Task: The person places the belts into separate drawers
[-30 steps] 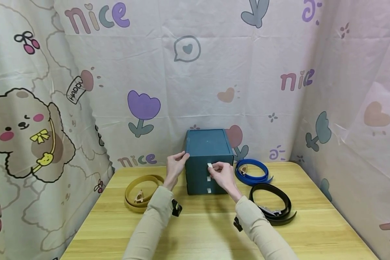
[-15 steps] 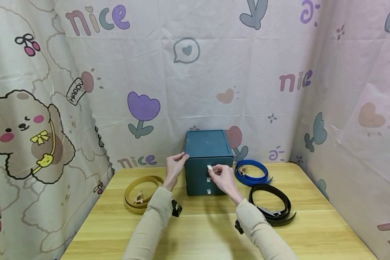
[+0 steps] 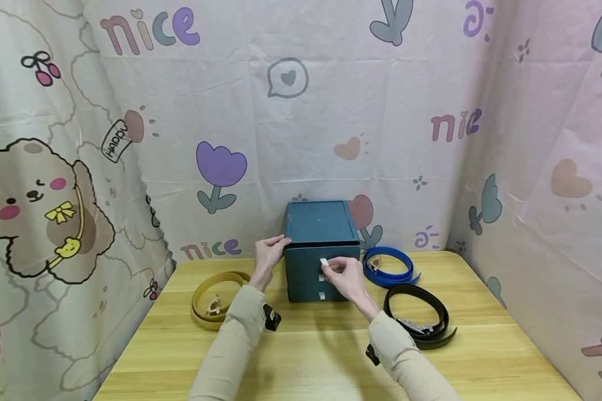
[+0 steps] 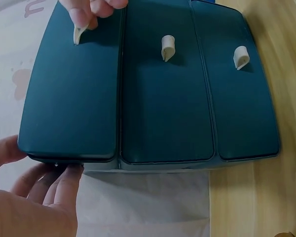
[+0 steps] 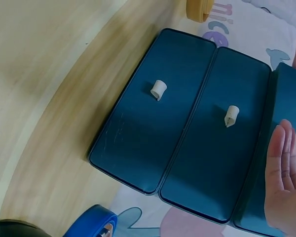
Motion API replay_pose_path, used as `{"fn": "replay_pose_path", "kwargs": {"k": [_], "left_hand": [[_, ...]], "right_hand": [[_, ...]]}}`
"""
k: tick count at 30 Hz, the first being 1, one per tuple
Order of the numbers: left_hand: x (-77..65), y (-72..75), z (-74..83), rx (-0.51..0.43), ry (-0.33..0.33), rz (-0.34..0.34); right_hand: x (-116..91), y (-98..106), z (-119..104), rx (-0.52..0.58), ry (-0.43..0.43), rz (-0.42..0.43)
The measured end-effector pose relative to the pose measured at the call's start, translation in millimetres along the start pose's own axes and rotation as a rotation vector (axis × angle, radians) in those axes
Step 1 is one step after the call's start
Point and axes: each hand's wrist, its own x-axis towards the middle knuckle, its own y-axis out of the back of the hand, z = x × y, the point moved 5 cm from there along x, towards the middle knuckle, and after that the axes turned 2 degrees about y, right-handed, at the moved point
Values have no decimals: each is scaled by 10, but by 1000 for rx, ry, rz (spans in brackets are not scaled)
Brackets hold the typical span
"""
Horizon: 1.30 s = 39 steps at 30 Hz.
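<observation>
A teal three-drawer box (image 3: 323, 225) stands at the back of the table. My left hand (image 3: 281, 240) grips its upper left corner, thumb on the front edge and fingers on the side wall (image 4: 64, 180). My right hand (image 3: 327, 264) pinches the white pull tab (image 4: 79, 33) of the top drawer (image 4: 71, 89). That drawer sits slightly forward of the two drawers below, as the step in the right wrist view shows (image 5: 288, 94). The middle tab (image 4: 167, 47) and bottom tab (image 4: 241, 57) hang free.
A coiled tan belt (image 3: 218, 298) lies left of the box. A blue belt (image 3: 388, 266) and a black belt (image 3: 421, 314) lie to its right. The wooden table (image 3: 311, 356) is walled by printed cloth on three sides.
The right hand has drawn the tab a little towards me, and the top drawer now stands slightly out of the box. The left hand has stayed on the corner.
</observation>
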Motion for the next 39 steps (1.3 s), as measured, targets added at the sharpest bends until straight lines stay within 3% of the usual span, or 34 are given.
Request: {"fn": "replay_pose_path", "kwargs": {"k": [5, 21, 39], "left_hand": [[-5, 19, -1, -9, 21, -14], [31, 24, -11, -14, 29, -47], [59, 8, -6, -18, 41, -66]], "right_hand": [[-17, 11, 16, 37, -39, -47], [-55, 63, 10, 53, -22, -141], [-132, 77, 47, 111, -34, -143]]}}
